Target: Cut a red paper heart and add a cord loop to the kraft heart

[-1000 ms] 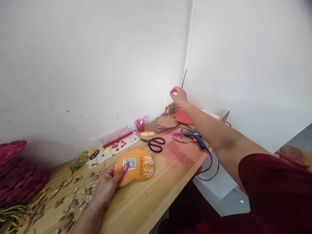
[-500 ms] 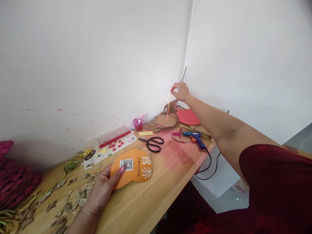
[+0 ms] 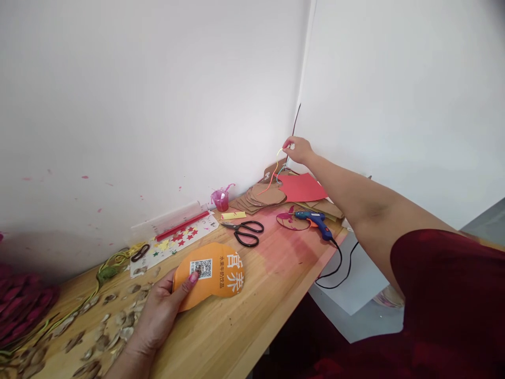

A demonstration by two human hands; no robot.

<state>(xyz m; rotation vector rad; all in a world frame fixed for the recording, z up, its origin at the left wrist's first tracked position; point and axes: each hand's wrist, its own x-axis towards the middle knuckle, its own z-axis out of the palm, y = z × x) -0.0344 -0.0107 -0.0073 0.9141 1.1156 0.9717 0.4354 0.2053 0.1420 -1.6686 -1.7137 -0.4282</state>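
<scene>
An orange paper cutout with white lettering and a QR code is held at its left side by my left hand, thumb on top. Over the back corner of the table, my right hand pinches a thin yellow and orange strand that hangs down toward a stack of round brown cardboard pieces. A bluish strand shows beside it. Red paper lies below my right hand. Black-handled scissors rest on the table beyond the cutout.
A blue glue gun with a black cord sits near the table's right edge. Behind stand a pink cup and a sheet of star stickers. Shell-like pieces, green cord and a dark pink woven thing are at left.
My right hand has moved slightly right and down with the strand, which now hangs in a different curve. The red paper's visible shape has changed. My left hand still holds the cutout.
</scene>
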